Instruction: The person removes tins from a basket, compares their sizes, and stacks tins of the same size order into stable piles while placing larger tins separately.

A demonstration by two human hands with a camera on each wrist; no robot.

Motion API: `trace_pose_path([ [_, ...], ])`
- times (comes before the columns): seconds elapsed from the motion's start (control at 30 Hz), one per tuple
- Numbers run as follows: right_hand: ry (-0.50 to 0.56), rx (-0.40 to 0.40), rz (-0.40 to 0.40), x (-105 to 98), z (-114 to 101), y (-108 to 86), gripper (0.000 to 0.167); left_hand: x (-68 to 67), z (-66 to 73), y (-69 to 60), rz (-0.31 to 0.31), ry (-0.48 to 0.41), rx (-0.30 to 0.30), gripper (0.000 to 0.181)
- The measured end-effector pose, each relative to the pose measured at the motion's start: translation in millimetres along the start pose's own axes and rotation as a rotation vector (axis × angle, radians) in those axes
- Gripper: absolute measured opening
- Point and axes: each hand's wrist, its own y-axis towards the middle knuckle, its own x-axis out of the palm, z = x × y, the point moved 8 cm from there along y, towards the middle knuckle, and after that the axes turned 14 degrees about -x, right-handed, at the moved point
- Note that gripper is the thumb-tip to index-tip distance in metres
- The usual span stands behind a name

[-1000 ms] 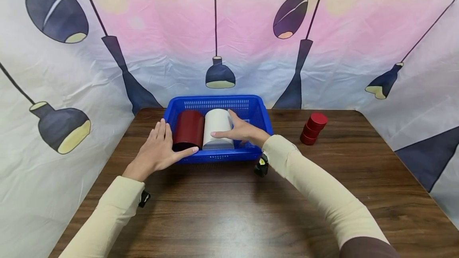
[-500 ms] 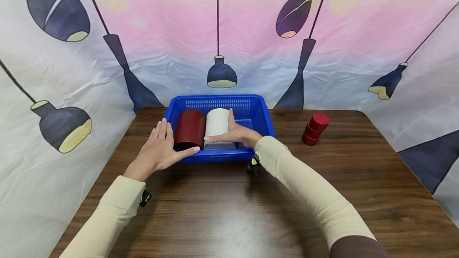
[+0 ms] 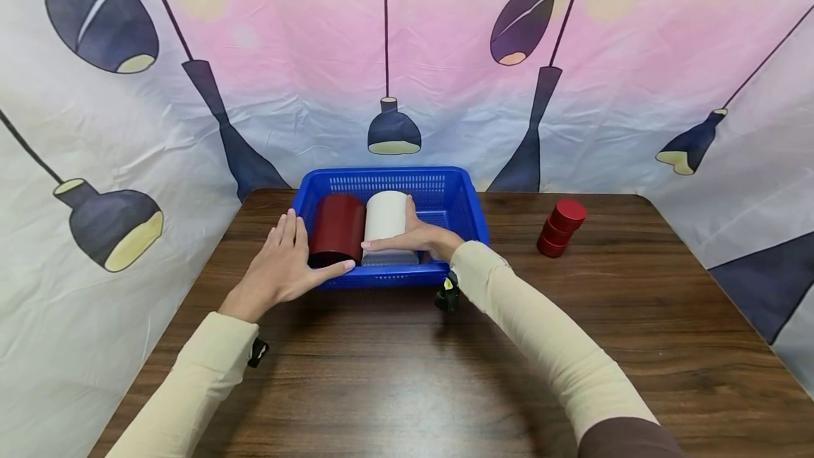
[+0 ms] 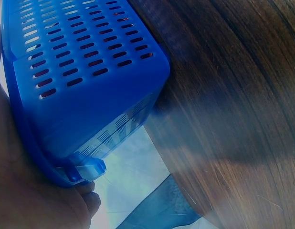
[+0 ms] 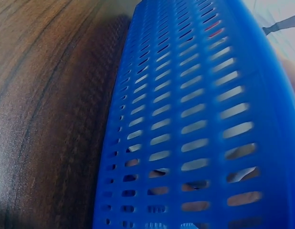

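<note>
A blue plastic basket (image 3: 397, 272) with slotted walls stands at the far side of the table. Inside it a dark red cylinder (image 3: 337, 227) lies at the left, and a white cylinder (image 3: 385, 213) lies beside it. My right hand (image 3: 421, 235) reaches in and grips the white one, thumb across its near part and a finger along its right side; its other fingers are partly hidden behind the basket wall. My left hand (image 3: 278, 263) rests on the basket's front left corner, fingers straight along the left side and thumb along the front rim. Slotted wall (image 4: 85, 57) fills much of the left wrist view.
Right of the basket, a stack of small red round tins (image 3: 561, 228) stands on the brown wooden table (image 3: 394, 373). A cloth backdrop (image 3: 439, 34) printed with hanging lamps rises directly behind the table's far edge. Inside the basket, bare floor (image 3: 435, 218) shows at the right.
My right hand has shifted a little to the left over the white cylinder, its thumb now lying lower and farther left across it. The left hand stays at the basket's corner.
</note>
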Motion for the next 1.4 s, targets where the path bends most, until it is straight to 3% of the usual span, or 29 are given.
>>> trace_pose_path([
  [0.23, 0.042, -0.032, 0.022, -2, -3, -2.4, 0.142, -0.5, 0.0, -0.6, -0.002, -0.007, 0.0, 0.133],
  [0.87, -0.018, -0.014, 0.048, -6, 7, 12.8, 0.14, -0.1, -0.1, 0.0, 0.003, -0.007, 0.0, 0.134],
  [1.4, 0.027, -0.047, 0.072, -20, 6, 10.6, 0.136, -0.3, 0.0, 0.3, 0.0, -0.007, -0.002, 0.133],
])
